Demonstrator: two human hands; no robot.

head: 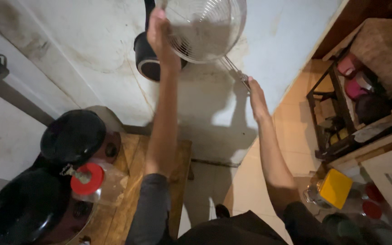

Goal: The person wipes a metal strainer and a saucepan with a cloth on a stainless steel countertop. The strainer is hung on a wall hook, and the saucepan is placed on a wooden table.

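Against wall, wire strainer (205, 28) handle pointing down-right

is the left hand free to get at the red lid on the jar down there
Probably not as things stand: the left hand is raised high, gripping the rim of the wire strainer against the wall. The red lid sits uncovered far below, beside the elbow, so the hand would have to let go first.

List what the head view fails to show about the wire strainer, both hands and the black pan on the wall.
- Wire strainer: top rim cut off by the frame's upper edge.
- Strainer handle: end hidden behind the right hand.
- Left hand: fingertips hidden behind the strainer rim.
- Black pan: partly covered by the left hand and strainer; handle top cut off.
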